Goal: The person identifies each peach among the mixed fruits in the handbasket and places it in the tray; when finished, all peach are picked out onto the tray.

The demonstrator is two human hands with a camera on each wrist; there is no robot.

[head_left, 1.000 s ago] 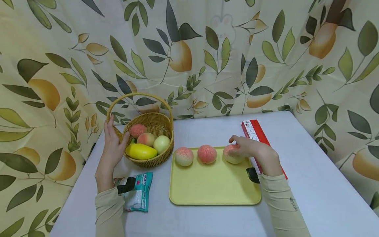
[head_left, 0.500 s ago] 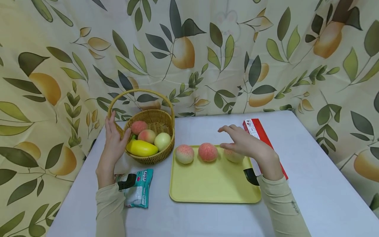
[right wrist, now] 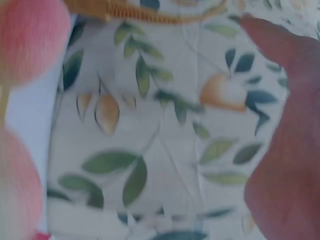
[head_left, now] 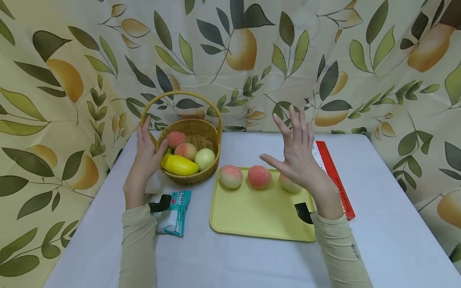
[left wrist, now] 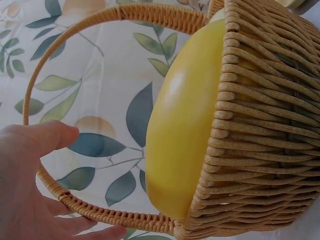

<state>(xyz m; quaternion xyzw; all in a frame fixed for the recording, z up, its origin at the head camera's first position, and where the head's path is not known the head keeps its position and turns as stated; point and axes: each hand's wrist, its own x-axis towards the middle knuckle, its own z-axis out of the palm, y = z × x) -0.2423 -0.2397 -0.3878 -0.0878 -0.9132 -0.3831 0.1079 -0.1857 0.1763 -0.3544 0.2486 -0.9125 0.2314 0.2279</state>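
The right hand (head_left: pixel 300 154) is raised over the far right part of the tray (head_left: pixel 252 218), fingers extended and spread, thumb held out to the side; it holds nothing. Three peaches stand in a row along the tray's far edge. The left peach (head_left: pixel 231 177) sits at the far left corner, the middle peach (head_left: pixel 259 176) just beside it, and the right peach (head_left: pixel 288 185) lies toward the far right corner, below the right hand and partly hidden by it. In the right wrist view, two peaches appear blurred, apart from the thumb.

The left hand (head_left: pixel 145 158) is positioned at the left side of the wicker basket (head_left: pixel 194 179), fingers nearly straight and thumb apart, with no grip formed. Fingers and handle (left wrist: pixel 102 216) overlap; contact cannot be confirmed. The basket stands upright near the far left corner of the desk (head_left: pixel 230 264). It contains a yellow fruit (head_left: pixel 180 165) at the front, two reddish fruits (head_left: pixel 181 145) and a pale green fruit (head_left: pixel 205 159).

A teal packet (head_left: pixel 176 216) lies between the basket and the desk's near edge. A red box (head_left: pixel 335 180) lies along the tray's right edge.
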